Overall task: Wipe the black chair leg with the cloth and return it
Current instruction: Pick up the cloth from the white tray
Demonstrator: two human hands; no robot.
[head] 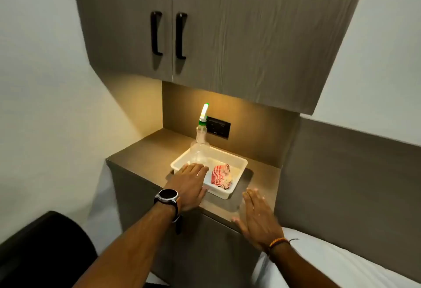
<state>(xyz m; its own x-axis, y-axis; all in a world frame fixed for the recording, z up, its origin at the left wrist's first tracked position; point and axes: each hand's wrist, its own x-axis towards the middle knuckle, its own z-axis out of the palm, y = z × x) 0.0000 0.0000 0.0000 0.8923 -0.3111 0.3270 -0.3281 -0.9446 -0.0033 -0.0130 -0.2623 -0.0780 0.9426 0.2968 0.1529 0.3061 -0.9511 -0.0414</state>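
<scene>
1. At the near left corner, part of a black chair (45, 249) shows, its leg out of view.
2. The left hand (190, 185), a watch (167, 195) on its wrist, lies flat with fingers spread loosely, holding nothing, over the near left rim of a white tray (241, 162).
3. A clear spray bottle (200, 144) with a green-tipped nozzle stands in the tray's far left part.
4. The cloth (221, 176), red and white striped, lies crumpled in the tray's near right part, just right of the left hand.
5. The right hand (257, 217) hovers flat and empty over the counter (141, 151), right of the tray, apart from it.
6. White bedding (319, 262) fills the near right.
</scene>
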